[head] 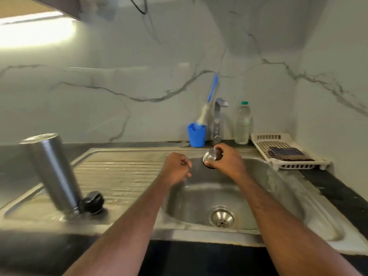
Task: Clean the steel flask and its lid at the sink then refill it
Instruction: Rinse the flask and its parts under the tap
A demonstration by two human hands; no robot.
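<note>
Two hands: right hand [229,158] grips the domed steel lid [212,156], half hidden; left hand [176,168] clenched, holding nothing.
Flask [52,172]: blurred steel cylinder, inverted, left of frame.

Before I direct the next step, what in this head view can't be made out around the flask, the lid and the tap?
- Steel flask: upside down on the drainboard, so its mouth and inside are hidden.
- Steel lid: the right hand covers much of it; its inside faces away.
- Left hand: curled, motion-blurred; contents, if any, unclear.
- Tap: too small and blurred to tell if water runs.
- Black stopper: blurred, details unreadable.
</note>
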